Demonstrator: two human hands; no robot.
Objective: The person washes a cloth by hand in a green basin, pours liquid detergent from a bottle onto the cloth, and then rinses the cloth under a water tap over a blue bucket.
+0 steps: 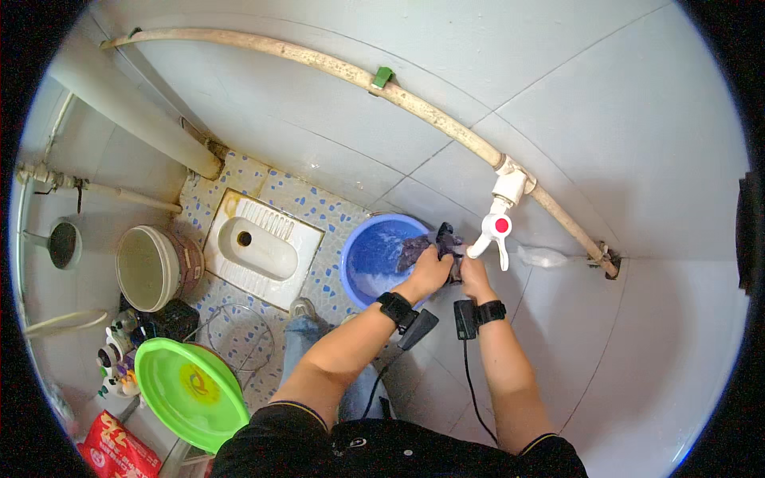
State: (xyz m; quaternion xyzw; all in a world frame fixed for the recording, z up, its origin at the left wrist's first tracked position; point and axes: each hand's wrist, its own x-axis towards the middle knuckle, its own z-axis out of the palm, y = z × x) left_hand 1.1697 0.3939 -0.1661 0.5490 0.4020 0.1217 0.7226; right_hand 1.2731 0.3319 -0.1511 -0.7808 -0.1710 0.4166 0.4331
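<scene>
A dark, wet piece of cloth (413, 250) is bunched between my two hands above the right side of a blue basin (347, 271). My left hand (431, 272) is closed around the cloth at the basin's rim. Just to its right, my right hand (476, 279) grips the other part of the cloth, its fingers partly hidden under the spout. A white tap (494, 231) with a red-dotted handle hangs right over my right hand. Inside the basin lies water, with light foam or ripples on it.
A white squat toilet (271, 247) is set in the speckled floor left of the basin. Further left stand a white bucket (147, 269), a green basin (171, 390) and a red packet (119, 450). A pipe (442, 121) runs along the wall. Cabled devices (464, 320) are strapped to my wrists.
</scene>
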